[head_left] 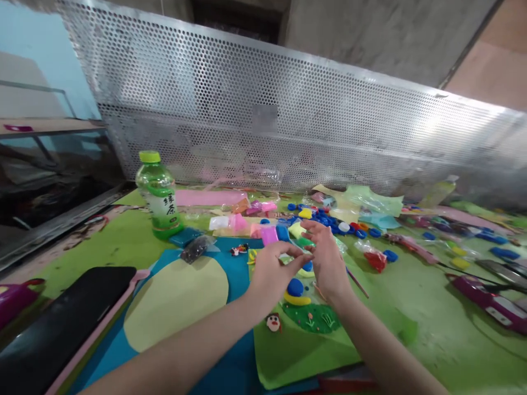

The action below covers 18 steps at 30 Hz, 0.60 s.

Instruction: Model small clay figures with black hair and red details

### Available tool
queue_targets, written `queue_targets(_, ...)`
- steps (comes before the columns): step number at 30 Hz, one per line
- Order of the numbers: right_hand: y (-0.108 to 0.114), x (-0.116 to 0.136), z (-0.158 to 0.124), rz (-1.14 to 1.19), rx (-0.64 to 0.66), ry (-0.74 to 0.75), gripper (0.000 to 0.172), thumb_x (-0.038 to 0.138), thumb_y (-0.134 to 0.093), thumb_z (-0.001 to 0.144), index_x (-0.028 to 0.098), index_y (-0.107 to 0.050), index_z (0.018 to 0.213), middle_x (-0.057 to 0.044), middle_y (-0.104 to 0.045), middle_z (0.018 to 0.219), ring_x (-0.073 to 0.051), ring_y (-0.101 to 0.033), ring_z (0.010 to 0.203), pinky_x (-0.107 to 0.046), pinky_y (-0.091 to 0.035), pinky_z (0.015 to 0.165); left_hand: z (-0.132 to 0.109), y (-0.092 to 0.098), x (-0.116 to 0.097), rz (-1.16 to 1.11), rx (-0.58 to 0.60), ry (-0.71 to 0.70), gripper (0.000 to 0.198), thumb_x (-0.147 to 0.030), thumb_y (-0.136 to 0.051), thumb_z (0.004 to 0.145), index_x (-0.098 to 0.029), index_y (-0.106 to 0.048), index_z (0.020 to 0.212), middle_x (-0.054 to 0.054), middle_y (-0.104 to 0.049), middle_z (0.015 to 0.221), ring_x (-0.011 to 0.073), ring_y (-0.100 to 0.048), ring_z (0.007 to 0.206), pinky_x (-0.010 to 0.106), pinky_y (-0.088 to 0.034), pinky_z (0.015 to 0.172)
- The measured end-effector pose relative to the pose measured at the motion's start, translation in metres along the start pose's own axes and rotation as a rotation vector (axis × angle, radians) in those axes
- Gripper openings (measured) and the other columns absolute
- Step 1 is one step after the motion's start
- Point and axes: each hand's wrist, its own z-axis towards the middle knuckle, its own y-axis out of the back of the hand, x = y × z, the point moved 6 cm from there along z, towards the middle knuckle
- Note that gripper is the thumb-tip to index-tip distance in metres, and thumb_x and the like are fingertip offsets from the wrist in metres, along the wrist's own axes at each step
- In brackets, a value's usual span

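Note:
Over a green sheet (296,362), my left hand (272,274) is closed in a pinch, thumb against the fingers; whatever lies between the tips is too small or hidden to name. Close to its fingertips is my right hand (329,269), its fingers stretched out and apart from the thumb. Under the hands, the sheet carries a blue clay ball (295,287), a curved yellow clay strip (297,299) and a dark green clay patch (310,319) with small plant shapes. A small clay face (273,322) lies left of the patch.
A blue sheet with a pale yellow oval (177,302) lies left, beside a black phone (66,329). A green tea bottle (158,197) stands behind. Blue lids (329,218) and clay packets spread across the back. A perforated metal panel (288,109) closes the far side.

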Motion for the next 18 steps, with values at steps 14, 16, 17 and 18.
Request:
queue_targets(14,0.002,-0.004,-0.007,0.144,-0.197,0.015,0.032,0.042,-0.054,0.096,0.018,-0.06,0.116,-0.009,-0.061,0.121,-0.023,-0.06,0.105,-0.045,-0.05,0.091,-0.012,-0.026,0.005,-0.204,0.09,-0.001,0.019,-0.03,-0.057,0.093,-0.016,-0.067,0.101,0.007,-0.069,0.112,0.0224,-0.062,0.112,0.048,-0.046,0.102)
queue_targets(16,0.008,-0.003,-0.003,0.14,-0.25,0.047,0.031,0.04,-0.054,0.096,0.019,-0.059,0.119,-0.009,-0.059,0.125,-0.023,-0.06,0.106,-0.045,-0.051,0.091,-0.019,-0.032,0.001,-0.224,0.096,-0.013,0.021,-0.028,-0.053,0.093,-0.019,-0.068,0.106,0.007,-0.068,0.121,0.0238,-0.054,0.125,0.051,-0.036,0.112)
queue_targets(17,0.011,-0.001,0.0,0.138,-0.267,0.067,0.031,0.039,-0.055,0.096,0.02,-0.058,0.12,-0.009,-0.058,0.126,-0.023,-0.06,0.107,-0.045,-0.051,0.091,-0.023,-0.035,0.0,-0.233,0.103,-0.01,0.026,-0.03,-0.049,0.094,-0.022,-0.068,0.11,0.007,-0.066,0.126,0.0239,-0.05,0.131,0.05,-0.032,0.116)
queue_targets(18,0.014,0.001,0.003,0.137,-0.277,0.088,0.032,0.038,-0.055,0.096,0.02,-0.058,0.121,-0.009,-0.058,0.126,-0.024,-0.06,0.107,-0.046,-0.051,0.091,-0.028,-0.038,-0.001,-0.243,0.113,-0.002,0.031,-0.034,-0.045,0.094,-0.024,-0.067,0.114,0.005,-0.064,0.131,0.0239,-0.046,0.135,0.049,-0.028,0.118)
